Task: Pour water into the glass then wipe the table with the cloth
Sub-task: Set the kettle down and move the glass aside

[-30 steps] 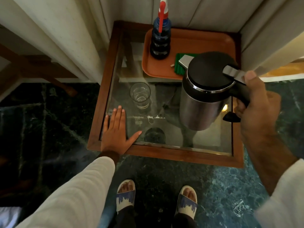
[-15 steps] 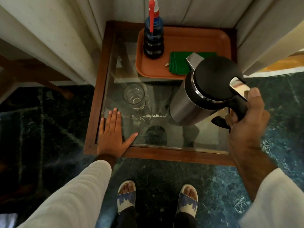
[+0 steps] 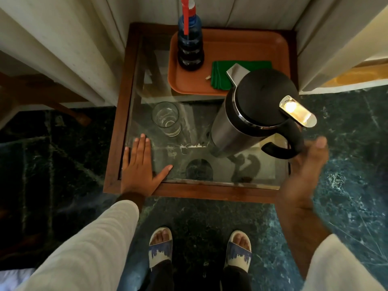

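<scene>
A steel jug point(image 3: 235, 127) with a black lid and handle stands on the glass-topped table point(image 3: 210, 193), right of centre. My right hand point(image 3: 304, 166) is blurred just beside the jug's handle, fingers loosened and off it. A clear glass point(image 3: 167, 118) with a little water in it stands left of the jug. My left hand point(image 3: 140, 166) lies flat, fingers spread, on the table's front left corner, just in front of the glass. A folded green cloth point(image 3: 220, 77) lies on the orange tray point(image 3: 231, 38) behind the jug, partly hidden by the spout.
A blue spray bottle point(image 3: 190, 45) with a red nozzle stands on the tray's left side. Curtains hang close behind and to both sides of the table. Dark green marble floor surrounds it, and my sandalled feet point(image 3: 199, 246) stand in front.
The jug came down from the air onto the glass top, and my right hand let go of its handle and drew back. The left hand stayed flat on the table.
</scene>
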